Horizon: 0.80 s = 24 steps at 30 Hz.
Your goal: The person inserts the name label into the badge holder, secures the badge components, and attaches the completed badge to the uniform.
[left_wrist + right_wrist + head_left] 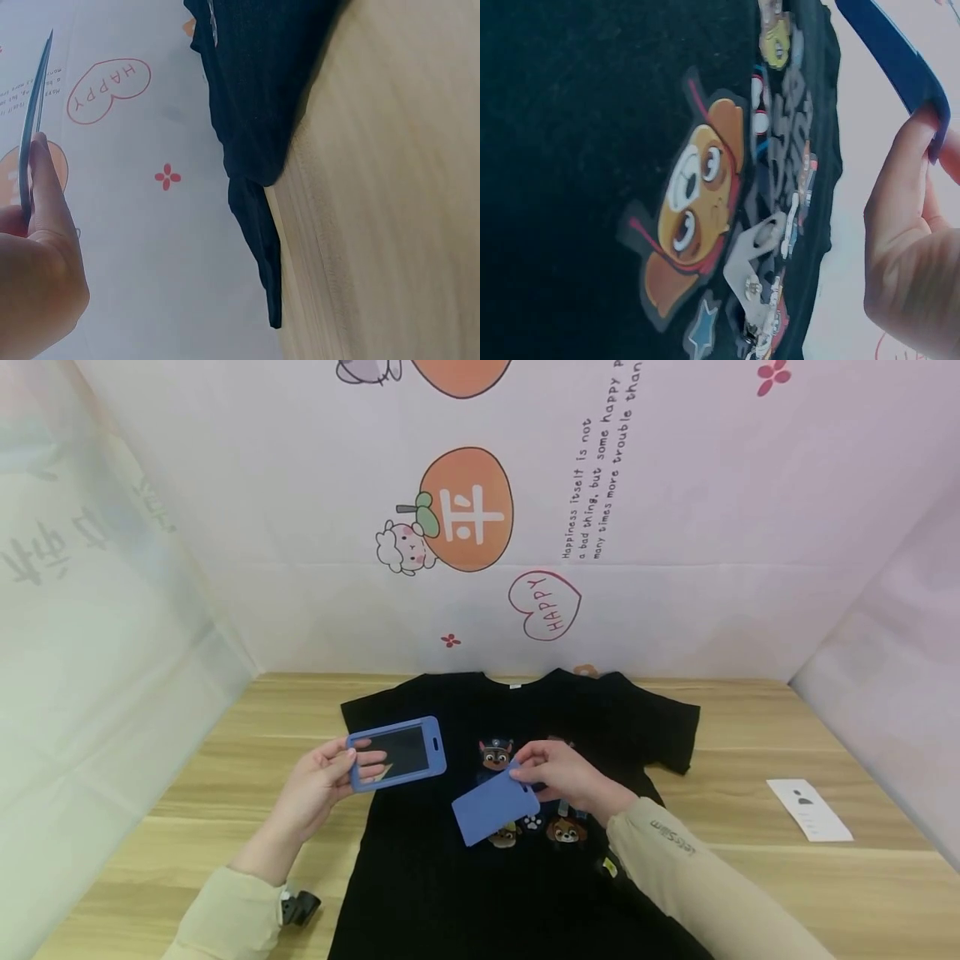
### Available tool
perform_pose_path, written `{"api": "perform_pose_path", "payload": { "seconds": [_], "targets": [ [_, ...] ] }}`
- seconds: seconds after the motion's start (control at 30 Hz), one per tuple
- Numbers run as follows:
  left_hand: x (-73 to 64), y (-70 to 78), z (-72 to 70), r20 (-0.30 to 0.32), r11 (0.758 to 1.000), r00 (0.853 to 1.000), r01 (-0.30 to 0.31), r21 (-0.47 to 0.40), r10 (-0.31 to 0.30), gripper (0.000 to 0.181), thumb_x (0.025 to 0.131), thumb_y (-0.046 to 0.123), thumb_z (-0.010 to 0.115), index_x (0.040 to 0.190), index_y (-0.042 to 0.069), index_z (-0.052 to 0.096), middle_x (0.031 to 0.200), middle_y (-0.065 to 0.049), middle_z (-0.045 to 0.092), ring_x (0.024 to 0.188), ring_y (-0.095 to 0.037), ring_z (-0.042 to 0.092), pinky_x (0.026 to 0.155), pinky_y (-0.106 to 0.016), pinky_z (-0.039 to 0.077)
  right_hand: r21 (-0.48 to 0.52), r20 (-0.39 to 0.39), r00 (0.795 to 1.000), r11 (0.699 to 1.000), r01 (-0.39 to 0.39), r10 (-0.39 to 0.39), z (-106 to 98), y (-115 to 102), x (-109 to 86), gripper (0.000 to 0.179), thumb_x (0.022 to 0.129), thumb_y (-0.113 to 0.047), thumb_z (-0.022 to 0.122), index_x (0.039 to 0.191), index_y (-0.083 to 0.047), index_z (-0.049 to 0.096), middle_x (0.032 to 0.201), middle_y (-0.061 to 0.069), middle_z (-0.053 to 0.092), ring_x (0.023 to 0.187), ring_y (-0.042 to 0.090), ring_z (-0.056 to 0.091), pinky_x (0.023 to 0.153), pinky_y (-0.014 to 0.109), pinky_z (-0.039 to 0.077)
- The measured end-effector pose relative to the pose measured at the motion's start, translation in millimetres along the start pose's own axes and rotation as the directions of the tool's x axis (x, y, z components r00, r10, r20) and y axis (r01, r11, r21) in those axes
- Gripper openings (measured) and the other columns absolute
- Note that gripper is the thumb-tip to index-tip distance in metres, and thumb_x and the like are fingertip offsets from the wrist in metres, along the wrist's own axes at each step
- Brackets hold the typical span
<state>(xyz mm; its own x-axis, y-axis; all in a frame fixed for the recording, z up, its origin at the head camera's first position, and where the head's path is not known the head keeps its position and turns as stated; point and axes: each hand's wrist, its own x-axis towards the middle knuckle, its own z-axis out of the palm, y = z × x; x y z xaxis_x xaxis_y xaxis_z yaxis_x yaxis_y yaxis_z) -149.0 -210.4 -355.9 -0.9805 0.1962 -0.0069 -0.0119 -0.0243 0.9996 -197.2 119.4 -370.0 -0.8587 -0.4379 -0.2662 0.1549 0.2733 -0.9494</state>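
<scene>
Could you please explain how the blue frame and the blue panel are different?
The blue frame has a see-through middle; the blue panel looks solid. The left hand holds the frame, while the right hand holds the panel. In the head view, the panel slants more steeply than the frame. Both are blue and raised off the black shirt.

A cloth-screened booth [712,510], home or studio unclear: a backdrop [300,485] printed with cartoon fruit [468,547] and a HAPPY heart [545,605] hangs behind the far edge of a wood-grain tabletop [180,852], and pale sheets [112,610] line its left and right edges.
</scene>
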Motion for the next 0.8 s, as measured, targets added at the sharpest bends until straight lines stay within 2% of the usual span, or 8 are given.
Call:
{"api": "perform_pose_path", "payload": {
  "seconds": [0.23,0.5,0.8],
  "targets": [
    [-0.2,-0.8,1.9,-0.001,1.0,1.0,0.003,0.021,-0.003,0.042,0.104,0.014,0.034,0.134,-0.016,0.031,0.105,0.003,0.07,0.096,-0.008,0.067,0.086,-0.023,0.053,-0.049,-0.008,1.0,0.998,-0.028,0.028,5,6,8.6,0.016,0.093,-0.012,0.058,0.104,0.0,0.058,0.088,0.007,0.065,0.083,0.019,0.063,0.077,0.041,0.057],
    [-0.1,-1.3,4.6,-0.001,0.999,1.0,0.016,0.037,-0.016,0.043,0.104,0.014,0.034,0.134,-0.016,0.031,0.109,-0.002,0.07,0.101,-0.012,0.066,0.087,-0.023,0.052,-0.11,-0.049,0.997,0.992,-0.058,0.053,6,13,16.6,0.014,0.092,-0.011,0.06,0.102,-0.002,0.06,0.093,0.01,0.063,0.089,0.021,0.062,0.076,0.043,0.057],
    [-0.2,0.5,7.3,-0.001,0.998,0.999,0.036,0.046,-0.036,0.043,0.104,0.014,0.032,0.135,-0.016,0.03,0.117,-0.011,0.066,0.098,-0.007,0.066,0.088,-0.023,0.052,-0.187,-0.082,0.993,0.977,-0.103,0.089,7,16,24.2,0.015,0.09,-0.012,0.063,0.102,-0.003,0.062,0.097,0.011,0.062,0.091,0.022,0.063,0.075,0.042,0.057]
  ]
}}
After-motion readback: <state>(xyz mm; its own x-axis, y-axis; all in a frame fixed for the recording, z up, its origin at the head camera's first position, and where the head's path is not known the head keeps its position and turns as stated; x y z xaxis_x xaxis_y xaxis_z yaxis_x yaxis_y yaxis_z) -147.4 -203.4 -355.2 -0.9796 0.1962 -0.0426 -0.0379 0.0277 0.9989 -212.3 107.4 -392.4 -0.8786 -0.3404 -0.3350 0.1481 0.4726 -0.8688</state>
